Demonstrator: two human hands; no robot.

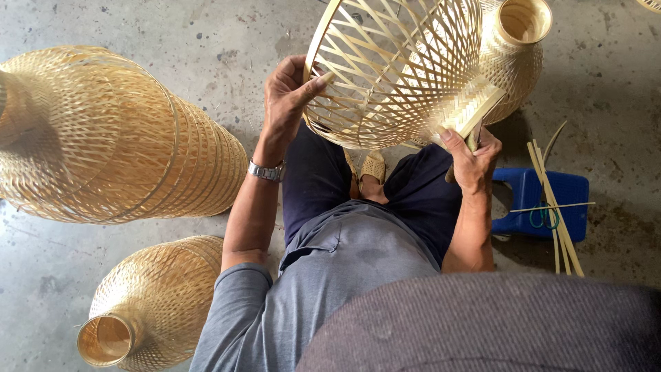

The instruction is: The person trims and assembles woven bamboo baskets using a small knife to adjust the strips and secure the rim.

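Fingers of the left hand [286,93] curled around the rim of the woven bamboo frame [392,69], thumb pressed against the hoop's outer edge, so that hand was closed on the frame; the right hand [471,162] gripped the opposite side lower down, pinching a flat band of bamboo strips [468,107] together with what looked like a dark tool handle, though the tool itself was too hidden to name; the frame hung between both hands, raised above the person's knees, its open mouth tilted toward the camera. It looked light and springy, an open lattice with wide gaps; thin slats would likely bend or snap if squeezed mid-span, so the stiff rim hoop and the dense woven band seemed the safest places to take hold. Beyond it, touching or just behind its far side, stood a finished woven shade [516,55] with a narrow neck; a large shade [103,138] lay on its side at the person's left, and a smaller shade [148,303] lay near it, neck toward the camera. A blue plastic stool [540,203] stood at the right, with loose bamboo strips [554,207] lying across it; all rested on a stained concrete floor [241,34].
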